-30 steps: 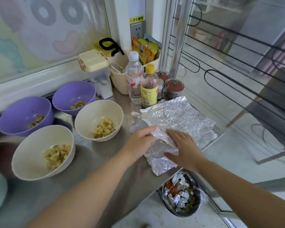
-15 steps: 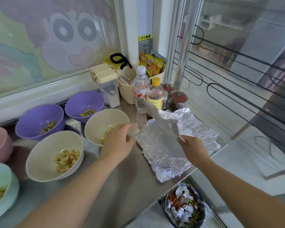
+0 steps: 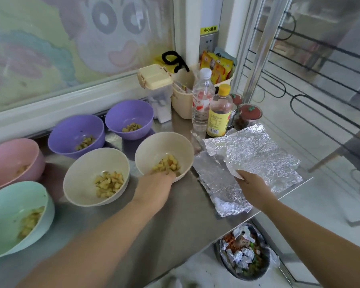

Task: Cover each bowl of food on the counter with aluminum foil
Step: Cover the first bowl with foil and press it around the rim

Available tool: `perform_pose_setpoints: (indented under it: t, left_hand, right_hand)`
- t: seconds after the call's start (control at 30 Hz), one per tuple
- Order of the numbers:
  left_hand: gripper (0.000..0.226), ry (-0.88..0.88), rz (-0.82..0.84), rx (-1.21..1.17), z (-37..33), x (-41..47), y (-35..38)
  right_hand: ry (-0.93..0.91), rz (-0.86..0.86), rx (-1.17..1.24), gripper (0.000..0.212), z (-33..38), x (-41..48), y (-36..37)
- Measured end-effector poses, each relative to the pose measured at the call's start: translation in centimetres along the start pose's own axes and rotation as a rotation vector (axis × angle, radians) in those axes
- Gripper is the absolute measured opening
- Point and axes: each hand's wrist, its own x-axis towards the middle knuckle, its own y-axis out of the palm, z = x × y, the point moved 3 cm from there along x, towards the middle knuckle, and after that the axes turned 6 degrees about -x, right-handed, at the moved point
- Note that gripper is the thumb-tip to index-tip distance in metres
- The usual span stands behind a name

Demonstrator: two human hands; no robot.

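Note:
Several uncovered bowls of diced yellow food stand on the steel counter (image 3: 175,221): two cream ones (image 3: 154,146) (image 3: 85,173), two purple (image 3: 131,113) (image 3: 73,129), a pink one (image 3: 6,156) and a mint one (image 3: 6,206). My left hand (image 3: 156,183) grips the near rim of the right cream bowl. My right hand (image 3: 249,181) pinches the near edge of a lifted foil sheet (image 3: 247,159). Under it lies a stack of crinkled foil sheets (image 3: 222,196) at the counter's right end.
Behind the foil stand a water bottle (image 3: 202,96), a yellow-capped bottle (image 3: 218,113), red-lidded jars (image 3: 249,113) and beige containers (image 3: 181,96). The counter's corner is just right of the foil. A bin (image 3: 245,254) with foil scraps sits on the floor below.
My left hand let go of the foil and moved left to the cream bowl's rim. My right hand keeps the top sheet lifted. The view shifted, showing the pink and mint bowls.

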Motion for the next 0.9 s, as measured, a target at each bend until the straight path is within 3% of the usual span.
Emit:
perform_pose_setpoints:
  t: [0.3,0.43,0.5,0.6,0.7,0.77,0.9]
  left_hand:
    - [0.027,0.27,-0.006,-0.049,-2.2,-5.4,1.3]
    - [0.038,0.3,0.05,-0.248,-1.7,-5.5,0.0]
    - [0.038,0.187,-0.036,-0.457,-0.6,-5.7,-1.7]
    - [0.032,-0.132,-0.206,-0.896,1.9,-4.9,-3.3]
    - [0.048,-0.36,-0.282,-1.298,3.8,-3.6,-4.3]
    - [0.051,-0.406,-0.361,-1.315,3.6,-3.7,-5.3]
    - [0.067,-0.447,-0.448,-0.958,2.7,-5.4,-5.6]
  right_hand:
    - [-0.051,-0.023,-0.073,0.027,1.5,-0.3,-0.3]
    - [-0.194,-0.116,-0.143,0.041,3.7,-1.8,-1.6]
    - [-0.307,-0.17,-0.217,0.048,4.9,-2.6,-1.9]
    - [-0.564,-0.223,-0.362,0.051,7.1,-3.9,-1.1]
    - [-0.733,-0.201,-0.49,0.054,8.9,-4.6,1.3]
    - [-0.773,-0.158,-0.584,0.057,9.7,-5.1,3.0]
    - [-0.848,-0.138,-0.707,0.064,10.6,-5.9,5.1]
